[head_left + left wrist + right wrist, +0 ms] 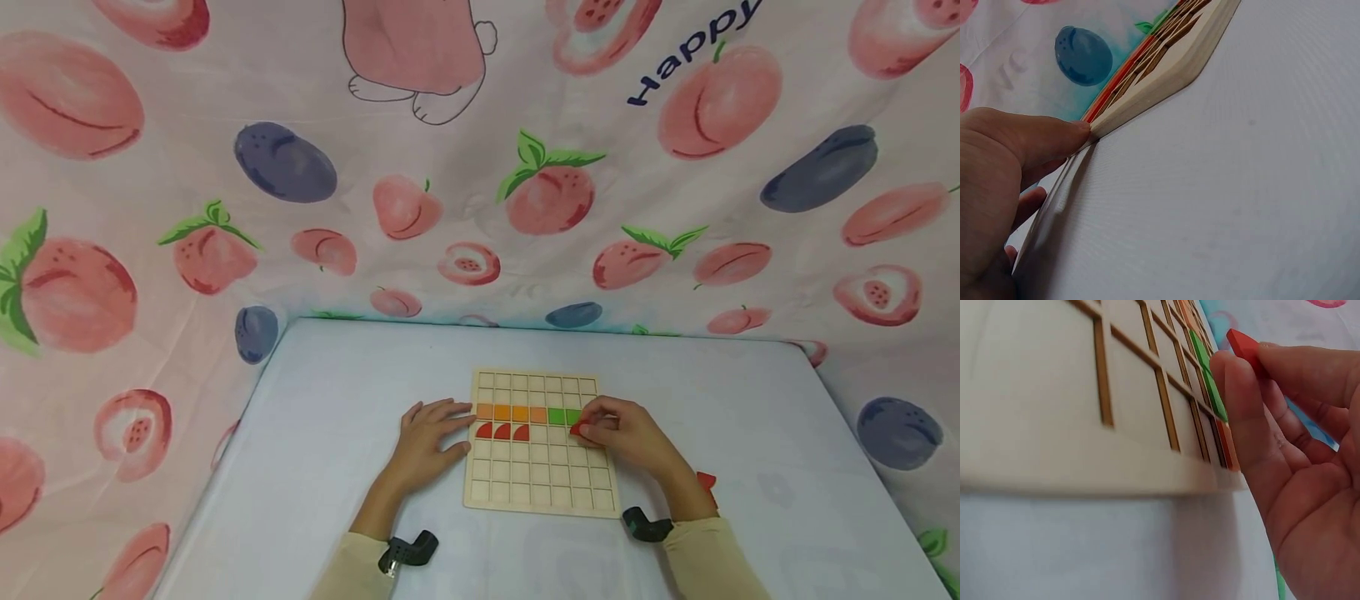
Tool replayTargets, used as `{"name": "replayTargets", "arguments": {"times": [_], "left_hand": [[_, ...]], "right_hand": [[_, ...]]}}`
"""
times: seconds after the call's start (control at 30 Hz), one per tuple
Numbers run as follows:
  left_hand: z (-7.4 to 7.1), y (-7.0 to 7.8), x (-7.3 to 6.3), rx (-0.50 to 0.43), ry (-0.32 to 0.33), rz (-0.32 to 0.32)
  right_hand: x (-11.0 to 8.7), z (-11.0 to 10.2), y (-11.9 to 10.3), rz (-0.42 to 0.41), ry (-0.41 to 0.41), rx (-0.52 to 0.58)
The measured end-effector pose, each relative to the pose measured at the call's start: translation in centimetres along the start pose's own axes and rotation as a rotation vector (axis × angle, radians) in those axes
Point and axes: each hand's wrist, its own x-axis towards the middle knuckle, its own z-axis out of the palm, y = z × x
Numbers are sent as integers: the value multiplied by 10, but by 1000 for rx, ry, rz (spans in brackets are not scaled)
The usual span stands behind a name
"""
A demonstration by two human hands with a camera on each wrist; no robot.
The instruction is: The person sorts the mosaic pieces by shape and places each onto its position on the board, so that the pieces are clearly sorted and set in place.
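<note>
A wooden grid board (540,498) lies on the white table. Orange tiles (511,412) and green tiles (556,416) fill part of one row. Below them, at the left end, sit three red quarter-round pieces (502,432). My left hand (423,442) rests at the board's left side with fingers spread and fairly straight; in the left wrist view the thumb (1047,137) touches the board's edge. Over the board's right side my right hand (630,433) pinches a small red piece (1246,351) between thumb and fingertips, close above the grid.
More red pieces (706,481) lie on the table beside my right forearm, partly hidden by it. Black wrist cameras (408,552) are strapped to both wrists. A fruit-patterned cloth (465,208) hangs behind and beside the white table (330,400).
</note>
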Motion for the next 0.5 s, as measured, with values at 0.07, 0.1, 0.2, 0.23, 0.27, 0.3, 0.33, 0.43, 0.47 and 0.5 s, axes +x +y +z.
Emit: {"name": "replayTargets", "arguments": {"times": [0.07,0.1,0.2,0.23,0.27,0.3,0.33,0.43,0.47,0.5], "left_hand": [[0,0,0,-1,-2,1],[-1,0,0,-2,-3,1],[-1,0,1,-3,-8,-2],[-1,0,1,-3,-10,-4],[-1,1,1,-2,-11,-5],[-1,1,1,-2,-10,-6],[-1,1,1,0,-9,-5],[-1,2,0,9,2,3],[-1,2,0,11,5,5],[-1,2,0,14,10,9]], "right_hand": [[1,2,-3,-10,2,-13],[1,4,-5,-11,3,-8],[2,7,-9,-24,-3,-3],[2,8,-10,-28,-8,1],[3,10,-11,-28,-12,4],[4,11,-11,-23,-13,12],[5,12,-12,-24,-15,10],[8,16,-13,-32,-16,6],[9,17,-14,-33,-16,6],[10,18,-14,-37,-16,6]]}}
